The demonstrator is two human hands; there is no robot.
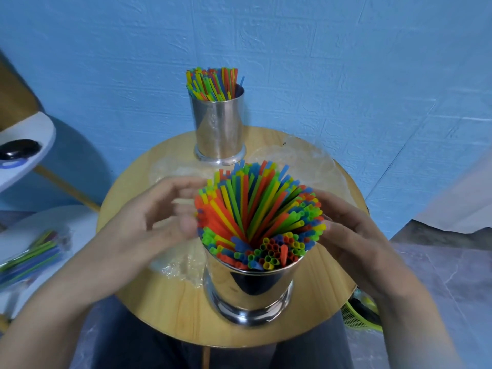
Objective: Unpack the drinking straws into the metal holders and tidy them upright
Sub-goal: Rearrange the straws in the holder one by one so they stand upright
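A shiny metal holder (250,291) stands at the near edge of the round wooden table (170,310), packed with coloured straws (255,217) that fan outwards. My left hand (149,222) hovers at the bundle's left side, blurred, fingers loosely spread, thumb close to the straws. On the bundle's right side my right hand (348,235) lies with its fingers against the straws. A second metal holder (219,126) at the table's far edge holds more upright straws (211,83).
Crumpled clear plastic wrap (290,161) lies on the table between and beside the holders. A bag of straws (32,254) rests on a white surface at the left. A blue wall rises behind. A green basket (359,312) sits low right.
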